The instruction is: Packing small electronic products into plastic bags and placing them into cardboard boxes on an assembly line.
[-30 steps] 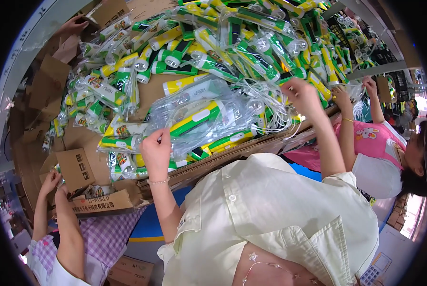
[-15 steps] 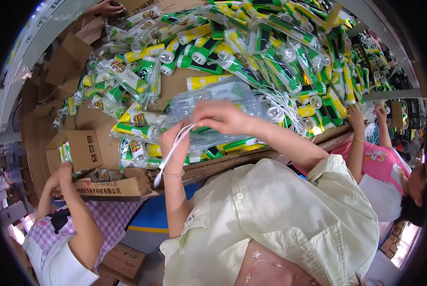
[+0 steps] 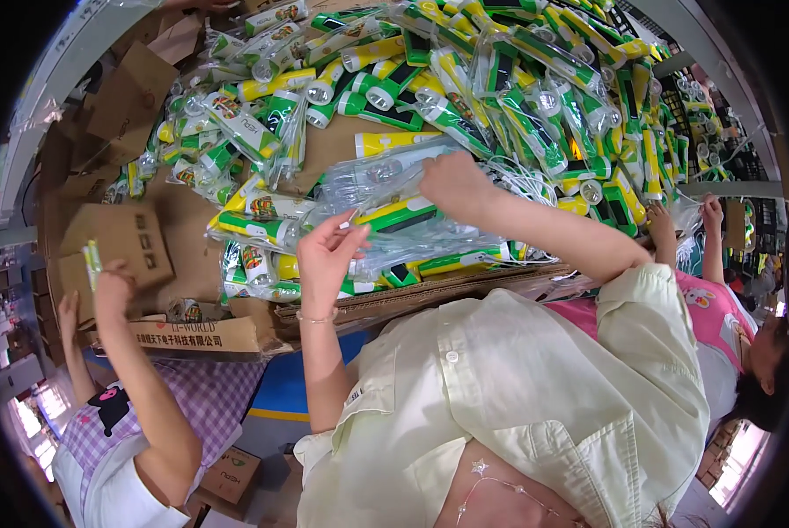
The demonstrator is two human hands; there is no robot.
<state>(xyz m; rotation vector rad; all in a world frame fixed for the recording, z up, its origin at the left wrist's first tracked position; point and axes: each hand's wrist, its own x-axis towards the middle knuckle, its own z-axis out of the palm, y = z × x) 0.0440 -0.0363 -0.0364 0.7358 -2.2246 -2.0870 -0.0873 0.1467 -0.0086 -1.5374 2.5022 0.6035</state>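
Note:
My left hand (image 3: 331, 253) is raised at the near edge of the pile, thumb and forefinger pinching the small white end of a cable (image 3: 348, 223). Over the clear plastic bags (image 3: 372, 174) is my right hand (image 3: 458, 187), its fingers curled down at the bags' edge; what they grip is hidden. Between the hands lies a green and yellow flashlight (image 3: 396, 214) among the clear plastic. A bundle of white cables (image 3: 528, 187) sits just right of my right hand, partly behind my forearm.
Bagged green, yellow and white flashlights (image 3: 526, 123) heap across the cardboard-lined table. At left, a co-worker's hand (image 3: 114, 286) holds a small green and white pack by a brown carton (image 3: 117, 246). Another person's hands (image 3: 663, 224) work at the right edge.
My hands have moved apart, the right one up and right to the bags. The white cable no longer hangs down across my left hand. The co-worker's carton at left has tilted.

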